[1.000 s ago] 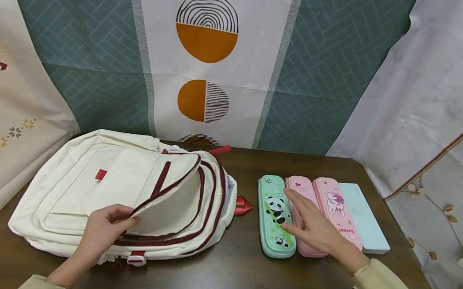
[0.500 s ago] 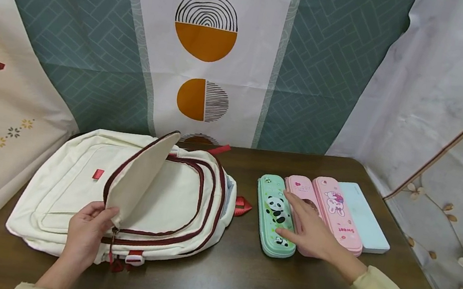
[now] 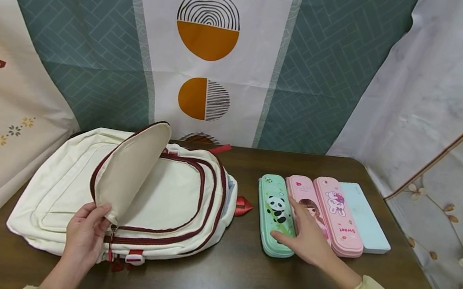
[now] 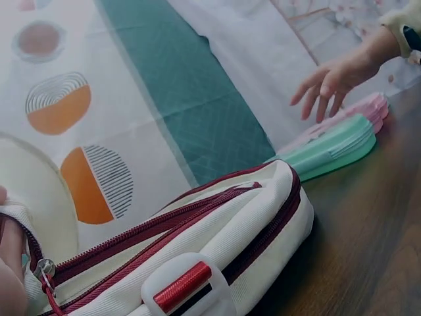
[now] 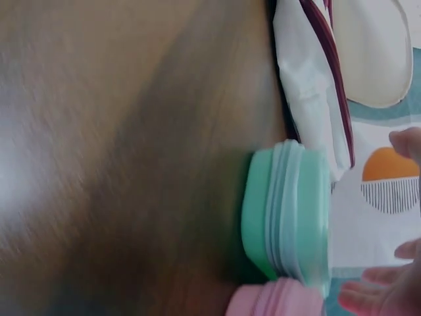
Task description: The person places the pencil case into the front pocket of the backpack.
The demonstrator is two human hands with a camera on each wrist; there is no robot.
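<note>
A white backpack (image 3: 66, 184) with dark red zippers lies on the table at left. My left hand (image 3: 86, 230) pinches the edge of its front pocket flap (image 3: 129, 174), which stands folded up and back from the bag. The flap also shows at the left edge of the left wrist view. My right hand (image 3: 309, 238) hovers over a green panda pencil case (image 3: 276, 207) and a pink pencil case with a girl on it (image 3: 299, 188). In both wrist views its fingers are spread, apart from the cases, and hold nothing.
Right of these lie a pink rabbit pencil case (image 3: 336, 211) and a pale blue flat box (image 3: 365, 219). Bare brown table (image 3: 227, 285) shows in front. Patterned cloths (image 3: 325, 68) hang behind and at both sides.
My left hand has drawn the pocket flap leftward and up, so the pocket now gapes wider. My right hand has shifted slightly left and down, uncovering more of the girl pencil case.
</note>
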